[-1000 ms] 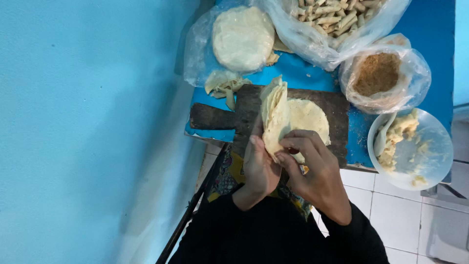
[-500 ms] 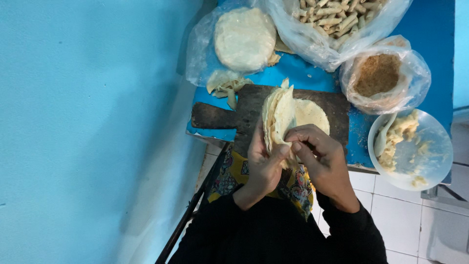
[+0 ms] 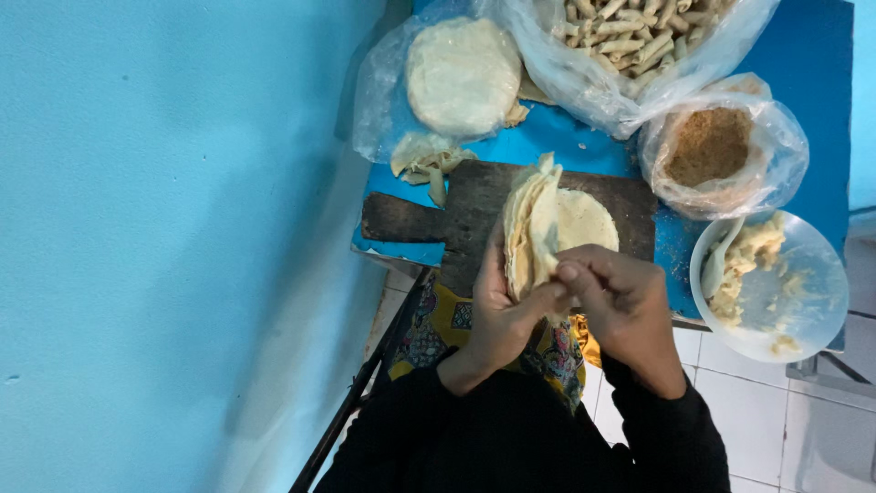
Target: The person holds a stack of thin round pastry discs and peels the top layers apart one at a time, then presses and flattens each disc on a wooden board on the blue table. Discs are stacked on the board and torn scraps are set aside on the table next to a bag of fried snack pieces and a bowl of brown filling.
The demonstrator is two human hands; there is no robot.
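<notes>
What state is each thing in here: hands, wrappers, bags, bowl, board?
Left hand: gripping the wrapper stack, held upright.
Right hand: pinching the stack's near edge.
Single wrapper: flat on the cutting board.
Bag of rolls: open, full.
Crumb bag: open.
Bowl: partly filled, spoon inside.

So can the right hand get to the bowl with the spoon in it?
Probably yes. The right hand is pinching the thin wrappers with the left hand, but the bowl sits just to its right with nothing between them. It would have to let go first.
</notes>
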